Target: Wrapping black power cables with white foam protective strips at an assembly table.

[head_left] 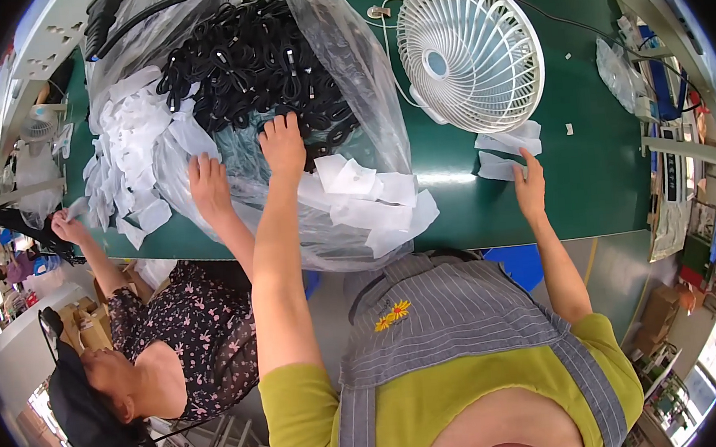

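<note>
Nearest, the person's own forearms rise from the lower edge over a grey striped apron and a yellow-green shirt; the left hand (283, 144) stretches forward into the clear plastic bag (365, 97), its grip open, fingertips resting at the near edge of the heap of black cable bundles (257, 63) and closed on nothing yet; the right hand (530, 186) lies flat and open on the green tabletop (589, 163), fingertips touching the small stack of white paper slips (505, 153) just in front of the white fan (471, 53). More white slips (373, 201) lie over the bag's near fold. To the left a co-worker in a dark flowered top lays one hand (208, 185) on the bag beside a second pile of white slips (129, 149), the other hand (68, 225) at the tabletop's edge. By my judgement the step in hand is picking — one bundle to be paired with one slip; the next move calls for the left fingers to close round a single bundle without dragging its neighbours, and for the right to peel off one slip alone — the stack is thin and loose.
</note>
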Demonstrator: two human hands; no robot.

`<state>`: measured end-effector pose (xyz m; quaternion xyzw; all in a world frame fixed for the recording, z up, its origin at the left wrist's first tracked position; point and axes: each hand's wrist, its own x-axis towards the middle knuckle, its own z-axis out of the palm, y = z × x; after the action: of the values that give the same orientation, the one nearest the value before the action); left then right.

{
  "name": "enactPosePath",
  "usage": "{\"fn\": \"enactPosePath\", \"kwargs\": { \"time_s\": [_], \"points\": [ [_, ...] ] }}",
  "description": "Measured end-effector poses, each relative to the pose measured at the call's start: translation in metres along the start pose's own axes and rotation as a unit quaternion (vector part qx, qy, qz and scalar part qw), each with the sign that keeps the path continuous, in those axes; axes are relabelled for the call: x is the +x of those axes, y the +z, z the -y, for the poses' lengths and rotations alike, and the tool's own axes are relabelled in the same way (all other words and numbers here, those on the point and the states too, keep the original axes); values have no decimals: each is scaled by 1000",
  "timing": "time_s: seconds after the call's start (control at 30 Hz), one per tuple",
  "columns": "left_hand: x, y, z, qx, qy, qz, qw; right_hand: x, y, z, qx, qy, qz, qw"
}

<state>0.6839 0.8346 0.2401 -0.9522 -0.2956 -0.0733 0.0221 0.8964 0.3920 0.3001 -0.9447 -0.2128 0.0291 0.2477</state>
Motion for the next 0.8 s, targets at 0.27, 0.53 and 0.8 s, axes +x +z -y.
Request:
{"fn": "enactPosePath", "kwargs": {
  "time_s": [0.27,0.53,0.8],
  "points": [
    [7,-115,-79,-590,-145,20,794,-3,-17,177,229,-164,145,949],
    [-45,-49,-83,-608,-183,9,772,2,20,155,240,55,503,828],
    [-53,-73,-75,-380,19,-56,923,-6,10,153,241,89,372,892]
  ]
}}
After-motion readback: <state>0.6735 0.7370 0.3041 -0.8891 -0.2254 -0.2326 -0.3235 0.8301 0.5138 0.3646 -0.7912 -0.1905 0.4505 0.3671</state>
